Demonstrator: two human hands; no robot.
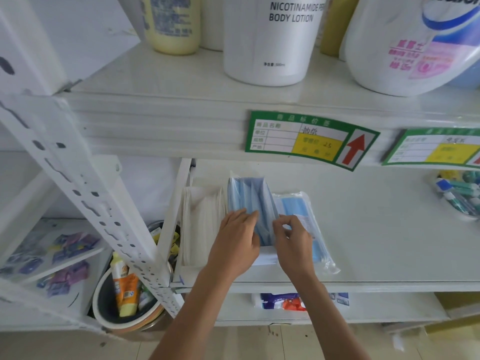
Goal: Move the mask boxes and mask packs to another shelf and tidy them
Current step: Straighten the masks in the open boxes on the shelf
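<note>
Reaching onto the middle shelf point(363, 229), both hands are on the upright stack of blue masks point(249, 201); the left hand point(237, 240) lies against its left side with fingers fairly straight and pressed to the blue fabric; the right hand point(292, 239) sits at its right side, fingertips curled in and pinching the edge of the stack; so the two hands are close together with the masks squeezed between them. Just left of the blue stack stands a white mask box point(201, 224), touching it, hard against the shelf's left end; just right lies a clear pack of blue masks point(304, 203), flat on the shelf, partly under the right hand. Far right on the same shelf, a bundle of toothbrushes point(459, 196); above, on the shelf edge, a green price tag point(306, 139) with a red arrow; up top, a white body lotion bottle point(270, 40); lower left, a bucket point(124, 305) holding tubes.
</note>
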